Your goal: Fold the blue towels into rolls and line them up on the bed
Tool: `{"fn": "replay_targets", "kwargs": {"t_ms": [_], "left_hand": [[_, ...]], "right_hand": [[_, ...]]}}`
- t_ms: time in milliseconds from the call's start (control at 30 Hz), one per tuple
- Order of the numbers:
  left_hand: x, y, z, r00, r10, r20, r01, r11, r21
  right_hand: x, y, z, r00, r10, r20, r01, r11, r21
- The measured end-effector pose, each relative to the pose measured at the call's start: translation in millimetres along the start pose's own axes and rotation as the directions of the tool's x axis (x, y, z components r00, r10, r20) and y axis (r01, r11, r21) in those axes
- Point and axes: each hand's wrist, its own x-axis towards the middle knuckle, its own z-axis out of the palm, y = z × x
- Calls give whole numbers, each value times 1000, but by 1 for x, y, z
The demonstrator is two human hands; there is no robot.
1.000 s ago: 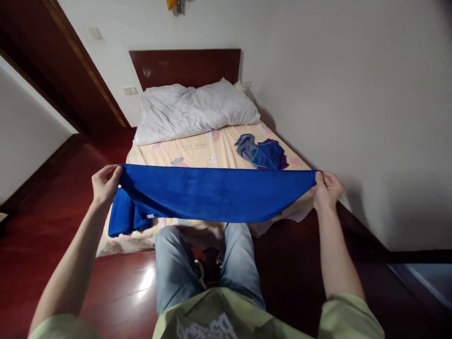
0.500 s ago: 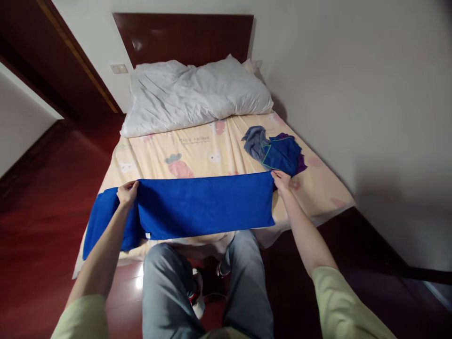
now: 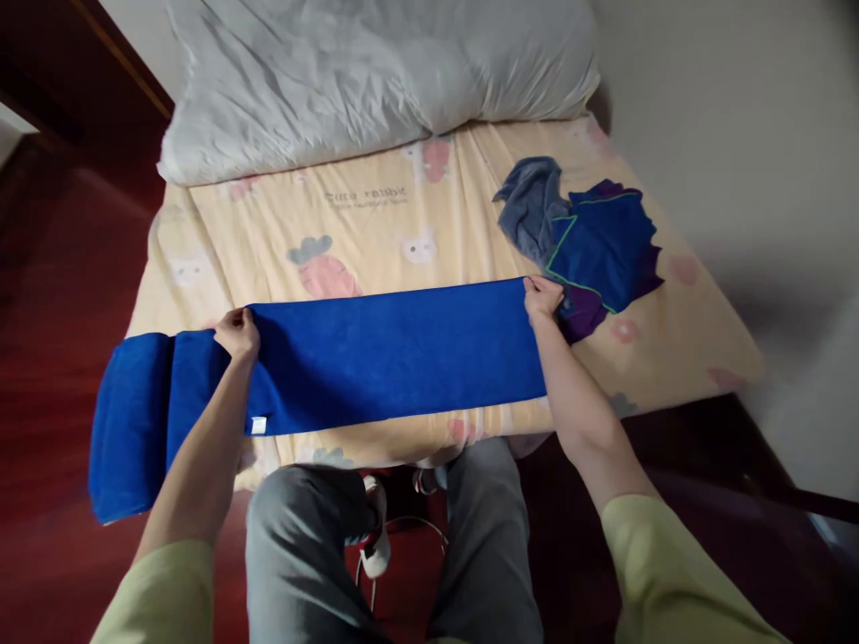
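Note:
A long blue towel (image 3: 395,349), doubled into a strip, stretches between my hands over the near part of the bed. My left hand (image 3: 237,333) pinches its upper left corner; my right hand (image 3: 542,298) pinches the upper right corner. A small white tag shows at the towel's lower left. Left of it, partly behind my left forearm, folded blue towels (image 3: 131,420) lie side by side at the bed's edge. Just beyond my right hand is a loose pile with a grey cloth (image 3: 533,210), a blue cloth with green edging (image 3: 600,246) and a purple cloth (image 3: 585,313).
The bed carries a cream sheet (image 3: 376,250) printed with carrots and rabbits. A large white pillow or quilt (image 3: 376,80) lies across its far end. A wall (image 3: 752,134) runs along the right, and dark red floor (image 3: 60,268) shows at left. My knees are against the near side.
My view has come closer and tipped down toward the bed. Both hands keep hold of the towel, which now lies flatter and lower against the sheet.

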Motion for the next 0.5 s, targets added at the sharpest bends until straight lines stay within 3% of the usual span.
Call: {"fn": "replay_targets", "kwargs": {"t_ms": [67, 133, 200, 267, 300, 400, 500], "left_hand": [[-22, 9, 0, 991, 125, -55, -124, 992, 19], [-52, 21, 1, 952, 300, -55, -298, 953, 54], [-83, 33, 4, 881, 465, 86, -472, 879, 74], [-107, 41, 11, 801, 543, 251, -577, 813, 79], [-114, 42, 15, 784, 541, 304, -589, 803, 90], [-114, 35, 25, 833, 443, 332, -510, 846, 152], [-95, 22, 31, 879, 376, 293, -436, 883, 175]], "right_hand": [[-21, -17, 0, 996, -84, 8, 84, 988, -129], [-58, -40, 3, 970, -229, 84, 242, 947, -213], [-108, -62, 12, 870, -388, 304, 458, 863, -212], [-157, -77, 25, 763, -430, 483, 572, 797, -194], [-178, -80, 33, 723, -417, 551, 594, 782, -189], [-204, -74, 50, 688, -356, 633, 603, 765, -225], [-175, -54, 48, 751, -305, 586, 554, 775, -306]]}}
